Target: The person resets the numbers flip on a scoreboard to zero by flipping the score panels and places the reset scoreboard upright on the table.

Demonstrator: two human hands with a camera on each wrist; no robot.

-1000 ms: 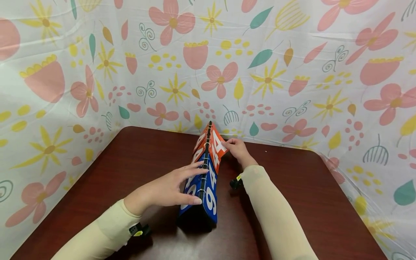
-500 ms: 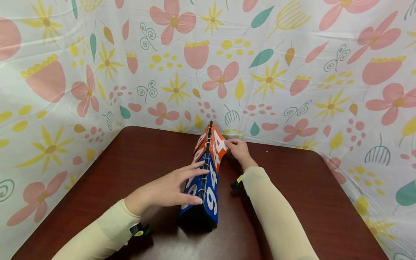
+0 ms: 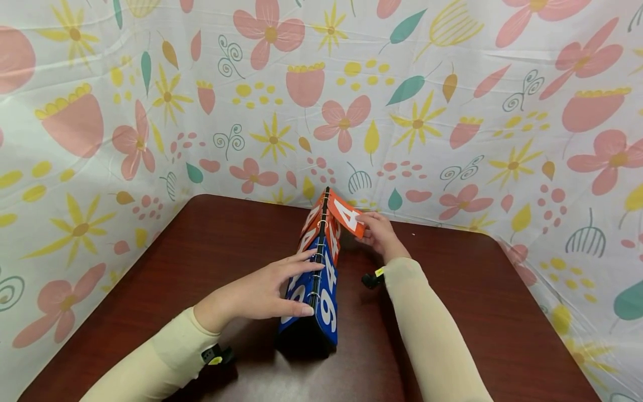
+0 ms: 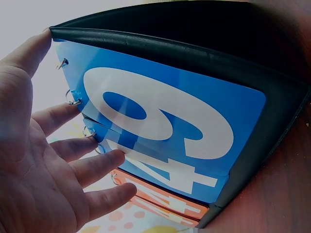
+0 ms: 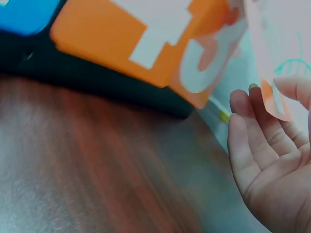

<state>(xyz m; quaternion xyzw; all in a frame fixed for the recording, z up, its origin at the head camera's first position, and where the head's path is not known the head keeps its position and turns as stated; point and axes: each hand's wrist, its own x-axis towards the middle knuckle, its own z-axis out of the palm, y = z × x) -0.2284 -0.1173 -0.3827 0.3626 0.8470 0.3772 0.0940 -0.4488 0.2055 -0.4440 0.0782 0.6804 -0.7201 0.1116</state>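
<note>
A tent-shaped flip scoreboard (image 3: 305, 341) with a black body stands lengthwise on the table, its number cards hung from metal rings along the top ridge. The near cards are blue, such as the card with a 6 or 9 (image 4: 160, 111); the far ones are orange. My left hand (image 3: 256, 287) rests over the near half of the ridge, thumb at the near end and fingers fairly straight across the rings. At the far end, my right hand (image 3: 379, 231) pinches the lower edge of an orange 4 card (image 3: 346, 215), lifted outward. Beneath it an orange 3 card (image 5: 209, 63) shows in the right wrist view.
The dark red-brown table (image 3: 231, 234) extends around the scoreboard. A white floral sheet (image 3: 427, 139) hangs behind and beside it, close to the scoreboard's far end. Small black cameras, one by each wrist (image 3: 373, 279), sit over the table.
My right hand has moved a little to the right, lifting the far orange 4 card away from the cards beneath. My left hand has stayed on the ridge.
</note>
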